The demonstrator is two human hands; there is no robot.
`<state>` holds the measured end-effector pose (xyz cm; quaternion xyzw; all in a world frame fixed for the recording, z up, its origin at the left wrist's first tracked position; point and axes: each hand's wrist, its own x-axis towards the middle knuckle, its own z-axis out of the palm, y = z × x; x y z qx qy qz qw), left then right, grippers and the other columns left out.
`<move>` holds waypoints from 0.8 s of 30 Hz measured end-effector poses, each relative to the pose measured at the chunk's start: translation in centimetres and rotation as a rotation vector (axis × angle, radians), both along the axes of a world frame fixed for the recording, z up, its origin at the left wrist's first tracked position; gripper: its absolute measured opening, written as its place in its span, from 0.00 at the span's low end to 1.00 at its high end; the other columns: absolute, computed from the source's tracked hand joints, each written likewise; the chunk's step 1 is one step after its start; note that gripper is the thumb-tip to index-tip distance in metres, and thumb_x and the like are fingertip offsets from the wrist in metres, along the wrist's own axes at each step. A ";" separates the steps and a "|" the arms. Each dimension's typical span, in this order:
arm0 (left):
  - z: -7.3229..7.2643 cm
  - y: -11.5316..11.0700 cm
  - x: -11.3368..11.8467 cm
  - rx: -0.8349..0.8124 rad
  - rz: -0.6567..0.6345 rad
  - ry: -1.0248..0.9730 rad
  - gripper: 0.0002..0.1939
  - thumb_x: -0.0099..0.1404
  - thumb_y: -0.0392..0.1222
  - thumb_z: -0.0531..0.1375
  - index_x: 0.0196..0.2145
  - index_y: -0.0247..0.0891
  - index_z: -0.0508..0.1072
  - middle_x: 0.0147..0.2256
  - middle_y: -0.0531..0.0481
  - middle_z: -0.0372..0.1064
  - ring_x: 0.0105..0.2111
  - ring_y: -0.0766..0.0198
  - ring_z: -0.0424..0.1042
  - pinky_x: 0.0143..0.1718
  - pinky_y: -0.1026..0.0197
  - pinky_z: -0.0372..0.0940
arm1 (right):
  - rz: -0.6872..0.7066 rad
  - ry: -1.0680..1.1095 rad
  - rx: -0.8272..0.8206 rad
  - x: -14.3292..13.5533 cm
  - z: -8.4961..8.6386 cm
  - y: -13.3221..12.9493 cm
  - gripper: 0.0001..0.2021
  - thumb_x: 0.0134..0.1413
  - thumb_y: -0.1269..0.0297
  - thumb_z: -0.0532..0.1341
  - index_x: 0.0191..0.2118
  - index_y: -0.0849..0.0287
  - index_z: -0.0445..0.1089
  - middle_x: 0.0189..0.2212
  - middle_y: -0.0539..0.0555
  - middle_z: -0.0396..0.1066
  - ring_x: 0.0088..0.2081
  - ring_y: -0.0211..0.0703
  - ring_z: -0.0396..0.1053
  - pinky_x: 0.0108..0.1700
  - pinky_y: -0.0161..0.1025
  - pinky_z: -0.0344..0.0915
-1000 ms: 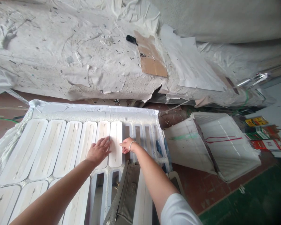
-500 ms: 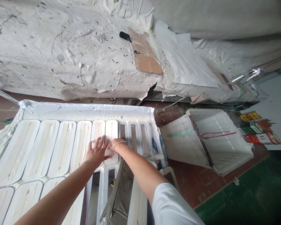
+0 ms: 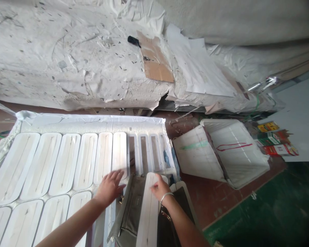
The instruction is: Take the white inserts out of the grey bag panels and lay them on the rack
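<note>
My right hand [image 3: 161,189], with a bracelet at the wrist, pinches the top end of a long white rounded panel [image 3: 148,214] that has a thin dark line down its middle. That panel lies slanted over a dark grey-green bag [image 3: 134,212]. My left hand [image 3: 108,188] is open, fingers spread, at the lower end of a similar panel [image 3: 119,151] set in the white frame [image 3: 92,120]. Several like panels sit in rows to its left. To its right the frame shows narrow open slots [image 3: 143,151].
Behind the frame runs a surface draped in stained white sheeting [image 3: 67,68], with a piece of brown cardboard [image 3: 157,61] on it. A white plastic bin [image 3: 237,151] lies tilted at the right. Colourful boxes [image 3: 275,139] are beyond it. The floor [image 3: 247,212] is red and green.
Both hands have left the rightmost set panel. My right hand has moved right and down and taken hold of another panel on the bag. My left hand has drawn back slightly.
</note>
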<state>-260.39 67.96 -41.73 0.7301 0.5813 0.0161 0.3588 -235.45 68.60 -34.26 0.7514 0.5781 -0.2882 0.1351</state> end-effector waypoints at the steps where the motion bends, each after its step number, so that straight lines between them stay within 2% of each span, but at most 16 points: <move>1: 0.3 -1.6 0.9 -0.100 0.093 -0.134 0.30 0.67 0.50 0.53 0.63 0.36 0.58 0.59 0.40 0.59 0.57 0.52 0.61 0.60 0.48 0.55 | -0.017 0.013 0.010 -0.1 -0.4 -0.3 0.33 0.52 0.68 0.61 0.64 0.66 0.54 0.42 0.58 0.74 0.43 0.44 0.73 0.48 0.34 0.68; 3: 0.7 -4.4 2.6 -0.268 0.287 -0.336 0.34 0.62 0.49 0.57 0.61 0.30 0.58 0.52 0.37 0.66 0.47 0.55 0.69 0.50 0.54 0.64 | -0.029 0.031 0.053 -0.3 -1.0 -0.6 0.34 0.52 0.69 0.61 0.64 0.69 0.53 0.53 0.63 0.66 0.54 0.49 0.66 0.57 0.39 0.62; 5: 0.8 -6.2 4.0 -0.369 0.437 -0.406 0.34 0.57 0.48 0.59 0.57 0.28 0.60 0.41 0.41 0.70 0.38 0.57 0.70 0.42 0.57 0.64 | -0.044 0.080 0.106 -0.3 -1.2 -0.8 0.35 0.49 0.70 0.62 0.64 0.70 0.52 0.59 0.66 0.58 0.61 0.53 0.57 0.63 0.43 0.55; 7: 1.0 -7.0 4.8 -0.421 0.497 -0.405 0.28 0.55 0.48 0.59 0.51 0.29 0.64 0.30 0.48 0.67 0.31 0.59 0.67 0.36 0.57 0.62 | -0.065 0.153 0.132 -0.1 -1.2 -1.2 0.36 0.47 0.69 0.63 0.63 0.71 0.53 0.59 0.68 0.58 0.62 0.53 0.56 0.64 0.42 0.54; 9: 1.4 -6.9 5.2 -0.451 0.501 -0.416 0.20 0.54 0.49 0.60 0.41 0.34 0.67 0.24 0.53 0.62 0.26 0.60 0.63 0.31 0.58 0.58 | -0.081 0.183 0.138 0.2 -1.2 -1.7 0.36 0.46 0.69 0.64 0.62 0.70 0.55 0.59 0.68 0.59 0.61 0.53 0.57 0.64 0.40 0.54; 11: 2.3 -6.5 5.2 -0.464 0.530 -0.502 0.13 0.53 0.48 0.61 0.32 0.37 0.65 0.24 0.53 0.61 0.27 0.61 0.63 0.31 0.59 0.57 | -0.097 0.173 0.155 0.3 -1.1 -2.3 0.36 0.45 0.69 0.65 0.62 0.69 0.55 0.60 0.68 0.57 0.63 0.54 0.55 0.65 0.42 0.52; 13: 3.8 -6.1 4.8 -0.510 0.605 -0.723 0.13 0.53 0.46 0.62 0.29 0.38 0.62 0.27 0.52 0.64 0.32 0.61 0.65 0.34 0.61 0.59 | -0.140 0.188 0.176 0.1 -0.9 -2.9 0.38 0.44 0.67 0.65 0.62 0.68 0.54 0.62 0.68 0.54 0.64 0.54 0.52 0.66 0.45 0.50; 15: 5.6 -5.5 4.3 -0.621 0.724 -1.003 0.14 0.54 0.46 0.63 0.32 0.38 0.62 0.31 0.51 0.67 0.34 0.62 0.67 0.37 0.61 0.62 | -0.209 0.282 0.164 -0.3 -0.3 -3.3 0.42 0.43 0.63 0.66 0.64 0.67 0.50 0.62 0.67 0.53 0.63 0.54 0.53 0.65 0.47 0.52; 18: 7.6 -4.3 3.8 -0.779 0.926 -1.304 0.17 0.57 0.47 0.64 0.40 0.40 0.63 0.34 0.51 0.70 0.31 0.63 0.70 0.34 0.61 0.65 | -0.326 0.484 0.039 -1.5 1.2 -3.2 0.49 0.40 0.57 0.68 0.66 0.62 0.44 0.61 0.65 0.57 0.57 0.54 0.63 0.59 0.48 0.61; 21: 7.5 -2.3 4.1 -0.838 1.057 -1.353 0.22 0.58 0.49 0.63 0.46 0.42 0.62 0.37 0.48 0.72 0.31 0.61 0.72 0.32 0.61 0.67 | -0.358 0.600 -0.061 -2.5 3.0 -1.9 0.52 0.39 0.54 0.68 0.67 0.60 0.42 0.57 0.63 0.62 0.54 0.53 0.67 0.56 0.47 0.64; 24: 5.2 0.0 4.8 -0.810 1.024 -1.196 0.23 0.62 0.51 0.59 0.51 0.40 0.59 0.42 0.43 0.71 0.35 0.59 0.73 0.33 0.60 0.68 | -0.293 0.446 0.026 -2.9 4.2 0.5 0.47 0.43 0.58 0.65 0.67 0.64 0.43 0.61 0.64 0.57 0.60 0.52 0.58 0.61 0.45 0.57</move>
